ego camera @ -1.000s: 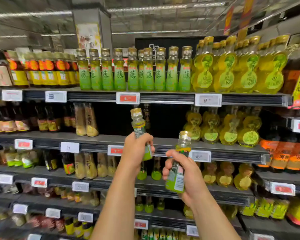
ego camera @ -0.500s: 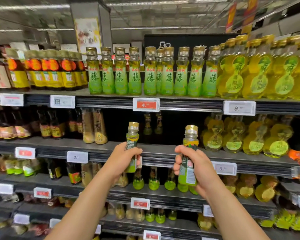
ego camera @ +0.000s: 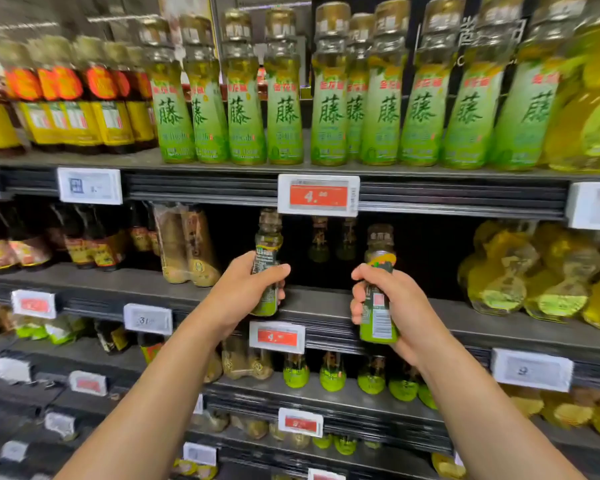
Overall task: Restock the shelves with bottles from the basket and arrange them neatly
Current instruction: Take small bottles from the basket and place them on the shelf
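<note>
Just two arms in shot, left hand (ego camera: 238, 292) and right hand (ego camera: 400, 308) at ends. Both forearms bare from bottom edge of frame up to wrist, so any sleeves sit higher, out of view. Hands bare too, fingers and thumbs uncovered. Fingernails short, plain. Rest of person out of frame.

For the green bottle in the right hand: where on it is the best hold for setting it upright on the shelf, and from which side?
Grip the green bottle round its labelled body, as the right hand does now, coming from the aisle side. The body is the widest part, the neck above is narrow, and the bottle is upright with its base free, so it probably can go straight onto the shelf.
</note>
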Available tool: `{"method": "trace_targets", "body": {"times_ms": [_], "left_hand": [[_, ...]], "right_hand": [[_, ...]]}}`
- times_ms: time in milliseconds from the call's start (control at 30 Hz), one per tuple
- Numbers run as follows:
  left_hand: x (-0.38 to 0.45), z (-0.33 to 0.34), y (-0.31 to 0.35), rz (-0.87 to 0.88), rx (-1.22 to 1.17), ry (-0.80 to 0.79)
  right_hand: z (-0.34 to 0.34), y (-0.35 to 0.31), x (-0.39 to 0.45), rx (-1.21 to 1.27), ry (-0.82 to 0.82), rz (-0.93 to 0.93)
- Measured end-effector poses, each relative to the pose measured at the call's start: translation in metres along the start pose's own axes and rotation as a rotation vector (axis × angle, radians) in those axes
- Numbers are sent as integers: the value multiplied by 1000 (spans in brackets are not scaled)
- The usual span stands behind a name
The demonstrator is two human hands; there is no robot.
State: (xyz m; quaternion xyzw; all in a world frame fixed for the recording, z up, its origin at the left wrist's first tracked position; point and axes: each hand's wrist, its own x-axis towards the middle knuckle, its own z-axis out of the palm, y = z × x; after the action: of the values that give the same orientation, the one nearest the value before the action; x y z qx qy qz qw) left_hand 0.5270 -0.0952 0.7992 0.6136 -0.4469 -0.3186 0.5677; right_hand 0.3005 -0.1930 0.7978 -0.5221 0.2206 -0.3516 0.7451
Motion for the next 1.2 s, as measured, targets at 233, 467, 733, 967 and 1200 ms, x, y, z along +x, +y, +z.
{"method": "trace_targets", "body": {"times_ms": [233,467,733,967,1200], "left_hand": [[36,-32,-18,-71,0,-41],[67,-62,-34,-185,199,-61],[85,-40,-34,45,104,-196],[88,-37,-37,138,310,-224],[89,-37,-36,129,490,-222]], "right_hand": [[26,13,40,29,22,-16],[67,21,79,-45,168,-140],[72,32,94,-357,256,-189],[51,30,101,-613,265,-198],[37,38,107,-701,299,-168]]}}
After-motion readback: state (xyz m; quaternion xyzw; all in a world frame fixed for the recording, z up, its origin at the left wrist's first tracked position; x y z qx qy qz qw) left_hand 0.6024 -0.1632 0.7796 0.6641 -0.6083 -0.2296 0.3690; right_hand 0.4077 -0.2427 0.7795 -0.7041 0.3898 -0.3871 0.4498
